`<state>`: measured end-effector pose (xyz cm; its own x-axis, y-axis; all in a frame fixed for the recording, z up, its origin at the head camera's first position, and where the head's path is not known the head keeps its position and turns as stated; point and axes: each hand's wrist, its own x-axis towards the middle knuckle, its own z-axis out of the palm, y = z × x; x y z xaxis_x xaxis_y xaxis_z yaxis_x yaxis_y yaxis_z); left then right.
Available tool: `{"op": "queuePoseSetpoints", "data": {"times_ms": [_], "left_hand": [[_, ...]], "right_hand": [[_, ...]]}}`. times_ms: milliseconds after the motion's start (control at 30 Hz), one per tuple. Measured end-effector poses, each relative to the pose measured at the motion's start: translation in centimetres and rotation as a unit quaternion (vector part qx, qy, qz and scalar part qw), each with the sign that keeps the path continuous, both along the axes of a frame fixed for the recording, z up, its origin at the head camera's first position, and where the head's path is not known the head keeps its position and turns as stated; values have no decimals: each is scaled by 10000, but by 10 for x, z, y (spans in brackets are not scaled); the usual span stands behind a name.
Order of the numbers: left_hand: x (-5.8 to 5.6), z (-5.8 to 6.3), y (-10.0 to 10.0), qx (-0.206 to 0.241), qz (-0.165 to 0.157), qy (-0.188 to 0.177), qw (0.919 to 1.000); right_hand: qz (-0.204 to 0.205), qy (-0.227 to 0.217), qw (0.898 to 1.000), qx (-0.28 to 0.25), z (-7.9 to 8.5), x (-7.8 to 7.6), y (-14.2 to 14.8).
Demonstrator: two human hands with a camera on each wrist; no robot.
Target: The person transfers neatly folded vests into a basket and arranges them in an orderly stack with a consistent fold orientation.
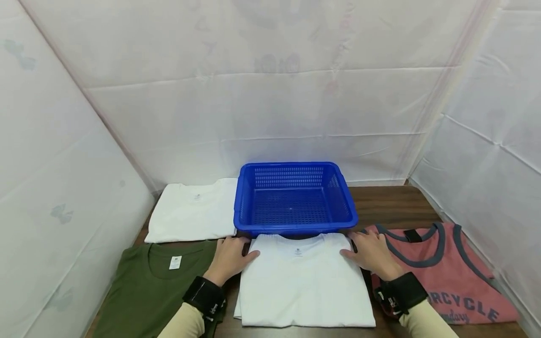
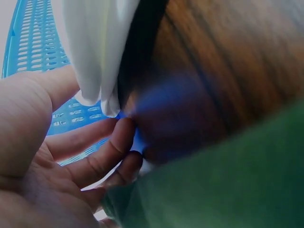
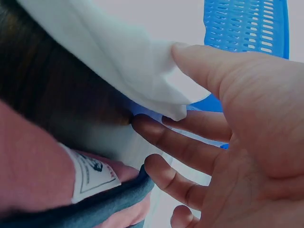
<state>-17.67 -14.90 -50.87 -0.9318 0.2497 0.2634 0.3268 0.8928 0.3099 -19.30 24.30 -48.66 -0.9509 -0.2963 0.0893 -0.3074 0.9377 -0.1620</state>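
A folded white T-shirt (image 1: 306,286) lies at the front centre of the table, its neckline towards a blue basket (image 1: 243,202). At its upper left corner is my left hand (image 1: 230,258), thumb over the cloth and fingers at the edge. My right hand (image 1: 372,253) holds the upper right corner the same way. In the right wrist view the thumb presses on the white cloth (image 3: 137,61), with the index finger under its edge. The left wrist view shows hanging white folds (image 2: 90,52) between thumb and fingers.
Left of my left hand lies a folded green T-shirt (image 1: 139,291). Behind it is another folded white T-shirt (image 1: 190,216), beside the basket. A folded red shirt (image 1: 456,281) with dark trim lies at the right. White sheeting (image 1: 270,103) walls the table's back and sides.
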Motion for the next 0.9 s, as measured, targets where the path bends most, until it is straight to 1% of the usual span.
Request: {"op": "queuePoseSetpoints", "data": {"times_ms": [133,333,433,533,667,800,900], "left_hand": [[-2,-1,2,158,-57,-125,9998],[-4,-3,6,382,30,-311,9988],[-4,-5,7,582,49,-428,9974],[-6,-8,8,834,-110,-341,9959],[-7,-10,8,1256,-412,-346,9906],[-6,-7,8,1556,-500,-597,9847],[-3,-3,8,1732,-555,-737,9805]], "right_hand": [[-57,-98,9999,-71,-1,-1,-1],[-15,-11,9996,-299,-5,-3,-2],[31,-44,9989,-467,-7,-2,-3],[61,-178,9974,-692,-7,-1,-5],[118,-325,9947,-963,-6,3,-6],[92,-506,9914,-1205,-3,7,-6],[137,-536,9893,-1353,0,10,-6]]}}
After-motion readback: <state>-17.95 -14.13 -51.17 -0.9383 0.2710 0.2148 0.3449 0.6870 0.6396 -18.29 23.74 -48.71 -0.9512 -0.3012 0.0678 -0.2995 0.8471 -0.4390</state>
